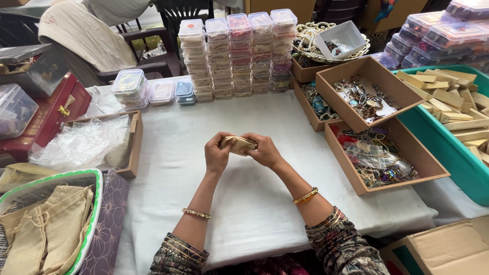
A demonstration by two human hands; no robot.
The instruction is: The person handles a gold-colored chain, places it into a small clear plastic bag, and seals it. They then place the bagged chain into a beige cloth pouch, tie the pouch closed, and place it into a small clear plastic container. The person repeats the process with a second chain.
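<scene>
Fingers of the left hand and right hand are closing around a small beige pouch mid-frame, pinching its mouth above the white tablecloth.

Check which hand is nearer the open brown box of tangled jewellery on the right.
Right. The right hand sits at table centre, on the side toward the brown box, holding a small beige pouch. The left hand grips the pouch's other end, farther away.
</scene>
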